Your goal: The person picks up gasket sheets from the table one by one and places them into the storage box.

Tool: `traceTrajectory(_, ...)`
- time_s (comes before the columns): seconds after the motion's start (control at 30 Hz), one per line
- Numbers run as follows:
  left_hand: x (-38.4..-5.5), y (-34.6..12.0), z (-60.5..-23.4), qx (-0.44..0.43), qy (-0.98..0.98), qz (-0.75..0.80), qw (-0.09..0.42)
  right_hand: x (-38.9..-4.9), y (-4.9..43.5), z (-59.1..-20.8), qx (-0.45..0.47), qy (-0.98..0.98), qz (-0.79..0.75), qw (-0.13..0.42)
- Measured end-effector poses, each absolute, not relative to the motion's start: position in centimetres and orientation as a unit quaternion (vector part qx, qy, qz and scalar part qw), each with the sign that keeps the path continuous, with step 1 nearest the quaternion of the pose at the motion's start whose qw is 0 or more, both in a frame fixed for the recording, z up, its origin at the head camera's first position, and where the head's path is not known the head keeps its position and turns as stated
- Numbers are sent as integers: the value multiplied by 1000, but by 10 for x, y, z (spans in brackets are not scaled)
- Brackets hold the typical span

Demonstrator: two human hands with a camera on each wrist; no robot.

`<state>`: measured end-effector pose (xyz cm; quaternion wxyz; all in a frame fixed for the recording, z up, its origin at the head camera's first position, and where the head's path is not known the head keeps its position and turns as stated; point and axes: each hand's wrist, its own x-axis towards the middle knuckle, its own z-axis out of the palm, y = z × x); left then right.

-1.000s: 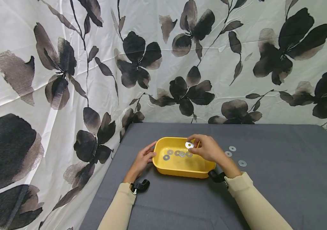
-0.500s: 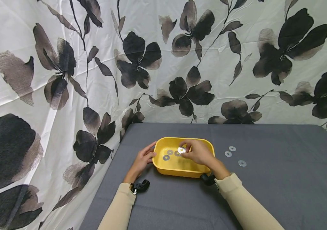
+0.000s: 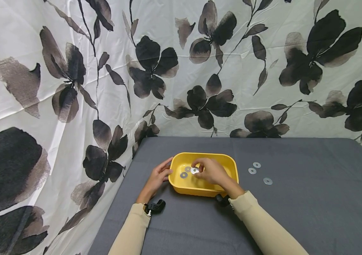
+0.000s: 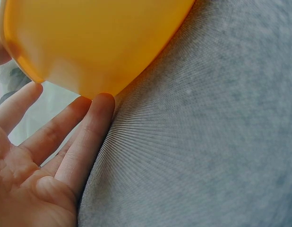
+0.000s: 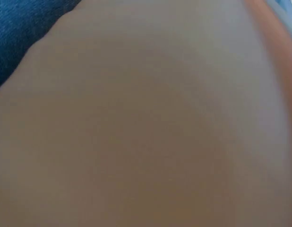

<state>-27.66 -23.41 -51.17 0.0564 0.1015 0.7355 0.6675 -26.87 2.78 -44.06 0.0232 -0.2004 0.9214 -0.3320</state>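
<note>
A yellow plastic tub sits on the grey cloth-covered table. My left hand is at its left end; in the left wrist view, nearly straight fingers touch the outer wall of the tub. Over the inside of the tub, my right hand pinches a shiny flat metal washer between thumb and fingertips. Just left of it, two duller washers lie on the tub floor, one washer nearer to me. The right hand covers part of the tub's inside. Only blurred sleeve fills most of the right wrist view.
To the right of the tub, loose washers lie on the table: a far washer, a middle washer and a nearer washer. A floral curtain hangs behind and left of the table.
My right hand has moved left and slightly down across the tub, carrying the pinched washer from the right part toward the washers at the left. The left hand has stayed at the tub's end.
</note>
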Motion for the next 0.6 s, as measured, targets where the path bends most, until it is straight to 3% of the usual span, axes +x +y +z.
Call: traceTrajectory(0.6, -275, -235, -512, 103, 740, 662, 53, -275, 18, -455, -198, 923, -329, 28)
